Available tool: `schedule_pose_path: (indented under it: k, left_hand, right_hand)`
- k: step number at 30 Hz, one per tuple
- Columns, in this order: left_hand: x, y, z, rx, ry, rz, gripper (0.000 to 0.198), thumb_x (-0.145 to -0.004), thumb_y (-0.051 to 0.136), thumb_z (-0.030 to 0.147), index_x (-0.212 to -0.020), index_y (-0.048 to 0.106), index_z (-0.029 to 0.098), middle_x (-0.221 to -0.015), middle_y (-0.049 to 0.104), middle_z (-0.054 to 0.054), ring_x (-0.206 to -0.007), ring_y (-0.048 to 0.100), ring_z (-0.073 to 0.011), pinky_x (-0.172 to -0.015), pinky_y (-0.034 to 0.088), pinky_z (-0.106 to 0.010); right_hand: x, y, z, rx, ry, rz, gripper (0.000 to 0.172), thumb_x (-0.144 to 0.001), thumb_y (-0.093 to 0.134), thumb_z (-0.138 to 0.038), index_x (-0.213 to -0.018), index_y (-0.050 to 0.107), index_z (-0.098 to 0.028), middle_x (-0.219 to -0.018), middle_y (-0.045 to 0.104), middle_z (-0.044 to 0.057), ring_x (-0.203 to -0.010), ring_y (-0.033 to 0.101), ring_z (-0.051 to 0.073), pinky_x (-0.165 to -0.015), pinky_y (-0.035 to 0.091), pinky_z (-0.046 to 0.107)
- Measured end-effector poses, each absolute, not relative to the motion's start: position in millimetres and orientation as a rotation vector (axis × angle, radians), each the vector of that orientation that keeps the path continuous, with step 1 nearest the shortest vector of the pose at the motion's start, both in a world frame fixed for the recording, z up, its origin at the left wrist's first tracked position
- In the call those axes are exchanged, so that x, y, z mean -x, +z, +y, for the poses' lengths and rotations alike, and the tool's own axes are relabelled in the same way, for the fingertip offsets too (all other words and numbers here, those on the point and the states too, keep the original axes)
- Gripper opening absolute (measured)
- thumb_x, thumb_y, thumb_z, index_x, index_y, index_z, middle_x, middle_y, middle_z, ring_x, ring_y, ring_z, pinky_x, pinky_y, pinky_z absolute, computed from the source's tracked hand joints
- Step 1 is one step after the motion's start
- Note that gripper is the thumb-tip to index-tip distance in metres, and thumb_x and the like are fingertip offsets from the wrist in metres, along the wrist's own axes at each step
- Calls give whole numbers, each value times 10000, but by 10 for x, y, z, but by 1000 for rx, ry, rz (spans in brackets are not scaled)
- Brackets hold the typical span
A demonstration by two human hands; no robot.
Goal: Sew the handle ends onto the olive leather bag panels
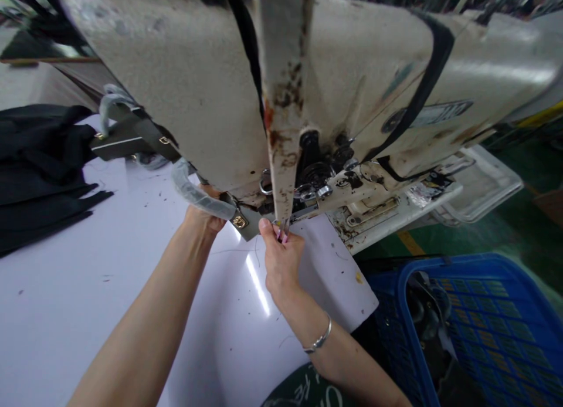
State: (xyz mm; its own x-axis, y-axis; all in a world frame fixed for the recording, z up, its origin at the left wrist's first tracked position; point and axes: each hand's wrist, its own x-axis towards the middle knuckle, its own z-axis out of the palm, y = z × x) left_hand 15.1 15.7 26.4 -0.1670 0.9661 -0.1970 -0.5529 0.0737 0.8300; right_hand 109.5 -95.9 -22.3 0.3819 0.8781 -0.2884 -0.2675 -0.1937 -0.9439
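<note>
Right hand [280, 259] pinches something too small to tell beneath the metal sewing machine [352, 84]; left hand [203, 219] grips one plastic-wrapped handle [197, 194].

A sewing machine head [185, 84] leans over a work table [83, 313] from 12 o'clock, with stacked fabric [39, 166] on the table at 9 o'clock. A buckled strap [123, 138] lies on the table and runs under the machine. The left hand [202, 219] sits at the machine's near edge, the right hand [280, 260] just below its needle end. A plastic tray [484, 184] sits beyond at 3 o'clock, a crate [466, 331] at 4 o'clock.
</note>
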Motion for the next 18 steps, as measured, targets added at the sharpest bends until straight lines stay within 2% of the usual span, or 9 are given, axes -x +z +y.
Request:
schedule_pose_path:
  k: [8,11,15,18]
  left_hand:
    - [-77,175,146,-576,1513,934,346,-739,839,255,-1030,685,147,-1076,772,-94,-1133,680,-293,-976,598,-425]
    - [0,85,102,-551,1550,977,337,-684,840,173,-979,681,139,-994,776,-86,-1085,696,-282,-972,605,-423]
    - [77,2,-16,-471,1569,1075,257,-624,779,90,-861,682,114,-794,749,-71,-898,719,-239,-901,638,-397]
    - [63,1,-129,-374,1596,1186,208,-621,761,54,-802,680,120,-767,746,-49,-737,699,-175,-824,655,-337]
  right_hand:
    - [-1078,-250,-911,1356,1140,-611,425,-848,693,-458,-549,518,-212,-571,491,-16,-584,437,134,-575,396,266]
    - [-1092,-214,-899,1335,1149,-594,392,-845,696,-430,-559,554,-203,-569,506,-17,-584,454,134,-588,401,266]
    - [-1123,-161,-887,1332,1158,-574,367,-822,713,-407,-555,575,-197,-564,530,-22,-589,482,134,-605,416,265]
    - [-1151,-136,-882,1331,1153,-556,350,-806,719,-381,-549,564,-200,-556,515,-29,-588,467,131,-590,408,262]
